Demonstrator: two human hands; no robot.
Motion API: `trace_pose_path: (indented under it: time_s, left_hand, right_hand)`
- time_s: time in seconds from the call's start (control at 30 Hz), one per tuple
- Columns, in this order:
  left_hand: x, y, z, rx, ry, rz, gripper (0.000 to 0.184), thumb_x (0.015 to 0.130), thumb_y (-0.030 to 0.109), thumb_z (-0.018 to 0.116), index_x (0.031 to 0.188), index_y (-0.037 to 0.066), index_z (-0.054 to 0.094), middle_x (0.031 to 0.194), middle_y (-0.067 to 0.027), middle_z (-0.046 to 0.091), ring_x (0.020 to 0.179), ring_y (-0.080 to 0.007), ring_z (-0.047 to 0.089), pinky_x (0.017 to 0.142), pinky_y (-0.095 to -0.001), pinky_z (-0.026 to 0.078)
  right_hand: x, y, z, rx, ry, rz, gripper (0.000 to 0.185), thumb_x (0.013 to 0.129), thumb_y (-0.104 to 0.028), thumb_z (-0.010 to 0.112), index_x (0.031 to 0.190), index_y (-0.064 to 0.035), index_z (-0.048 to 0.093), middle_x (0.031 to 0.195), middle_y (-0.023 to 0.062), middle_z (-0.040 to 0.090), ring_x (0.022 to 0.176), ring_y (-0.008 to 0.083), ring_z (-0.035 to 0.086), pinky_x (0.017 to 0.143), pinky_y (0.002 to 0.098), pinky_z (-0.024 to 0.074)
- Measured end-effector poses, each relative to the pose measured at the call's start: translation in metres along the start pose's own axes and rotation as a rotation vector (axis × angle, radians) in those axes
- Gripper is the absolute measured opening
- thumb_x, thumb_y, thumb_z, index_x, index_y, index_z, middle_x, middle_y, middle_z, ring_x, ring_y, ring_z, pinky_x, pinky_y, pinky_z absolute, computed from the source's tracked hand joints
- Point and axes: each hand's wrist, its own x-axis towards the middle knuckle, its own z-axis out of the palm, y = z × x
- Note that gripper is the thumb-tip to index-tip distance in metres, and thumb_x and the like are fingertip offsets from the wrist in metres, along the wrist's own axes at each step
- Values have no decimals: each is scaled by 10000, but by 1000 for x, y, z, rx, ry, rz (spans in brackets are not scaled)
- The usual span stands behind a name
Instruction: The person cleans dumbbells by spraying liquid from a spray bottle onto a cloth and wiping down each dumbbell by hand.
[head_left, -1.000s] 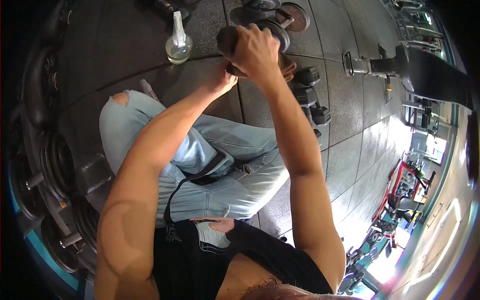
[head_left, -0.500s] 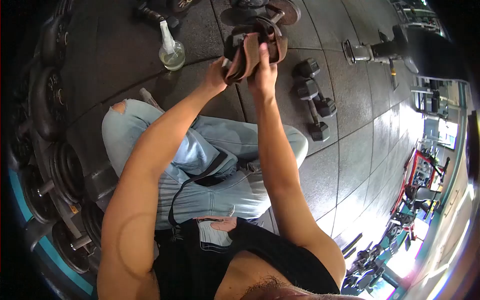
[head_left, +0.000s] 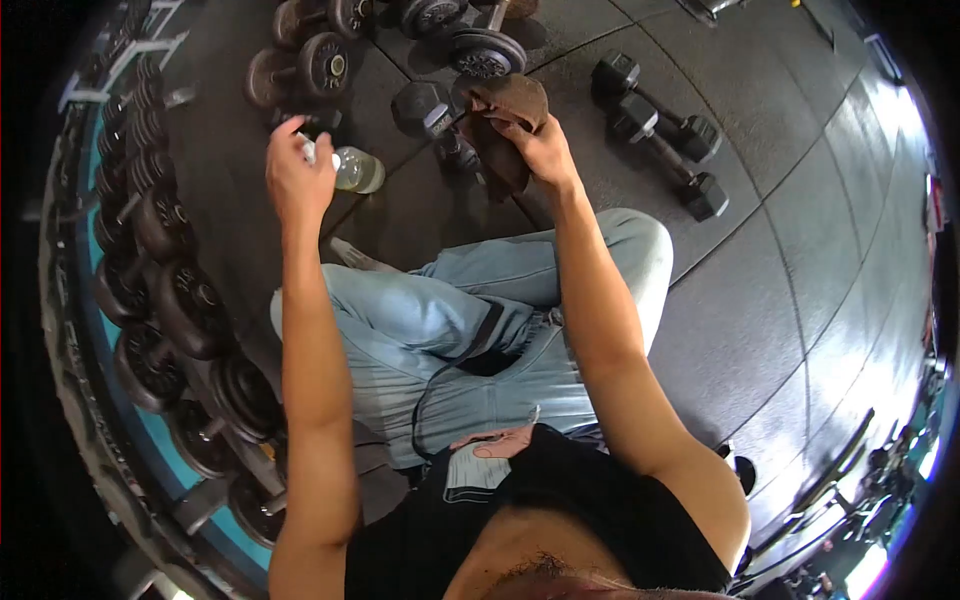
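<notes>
First, left hand: at ten o'clock the left hand point(head_left: 298, 180) bent its fingers about the white head of a spray bottle point(head_left: 360, 171); blur hid the fingertips, so whether they had clenched it could not be told.

Spray bottle: it lay between ten and eleven o'clock, head toward nine and clear body toward three, pale liquid inside; whether its base touched the floor was unclear.

Right hand: near one o'clock the right hand point(head_left: 550, 155) grasped a brown cloth point(head_left: 515, 97), thumb over a fold; its other fingers were mostly covered.

Brown cloth: it hung bunched at twelve o'clock, its lower folds too dark to trace.

Hex dumbbell: just left of the cloth, a hex dumbbell point(head_left: 424, 108) showed one head and its handle; the cloth masked the far end.

Behind: a plate-loaded dumbbell point(head_left: 487, 53) stood at twelve o'clock, its far end cut off by the upper edge; round-headed dumbbells point(head_left: 325, 65) crowded eleven.

Sides: two hex dumbbells point(head_left: 636, 118) lay at half past one; a row of racked weights point(head_left: 195, 310) filled eight to ten, its outer end lost in shadow.

Near body: crossed legs in jeans point(head_left: 400, 310) blocked the floor toward six; a pale item point(head_left: 360, 255) beside the knee was hard to identify.
</notes>
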Motion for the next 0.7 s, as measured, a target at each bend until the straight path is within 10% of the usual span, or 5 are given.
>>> trace_pose_path:
  time_s: [0.17, 0.27, 0.43, 0.6, 0.7]
  left_hand:
    - [-26, -75, 73, -314, -49, -687, 1331, 560, 334, 952, 1498, -91, 109, 1499, -247, 326, 1385, -310, 351, 1136, -403, 302]
    - [-16, -85, 109, -386, 150, -161, 1029, 720, 353, 863, 1465, -49, 278, 1397, -204, 477, 1287, -301, 481, 1059, -388, 381]
    - [-4, -65, 95, -342, 15, 3, 276, 817, 160, 646, 1044, 4, 666, 1100, -183, 639, 1007, -333, 629, 878, -387, 479]
    - [-36, -17, 79, -156, -114, 594, 226, 774, 85, 588, 972, -12, 633, 915, -175, 599, 875, -367, 605, 799, -428, 484]
    - [-64, 2, 80, -298, -348, 438, 208, 770, 87, 579, 951, -2, 631, 868, -158, 622, 780, -356, 622, 728, -416, 499]
  right_hand:
    - [18, 15, -20, -9, 317, 28, 322, 821, -129, 736, 1096, 20, 660, 1024, 98, 689, 913, 176, 654, 796, 315, 531]
    - [13, 1, -24, 98, 388, 72, 339, 822, -131, 734, 1099, 44, 649, 1038, 119, 687, 923, 206, 667, 792, 327, 546]
    - [24, 5, -34, 507, 78, 255, 433, 826, -189, 721, 1178, 35, 604, 1097, 148, 670, 980, 243, 663, 839, 364, 559]
    - [61, 40, -34, 612, -130, 463, 597, 766, -305, 762, 1246, 3, 584, 1144, 177, 659, 987, 277, 665, 864, 402, 554]
    - [74, 59, -31, 628, -312, 460, 581, 773, -326, 747, 1240, -20, 587, 1130, 171, 670, 984, 276, 668, 863, 414, 554]
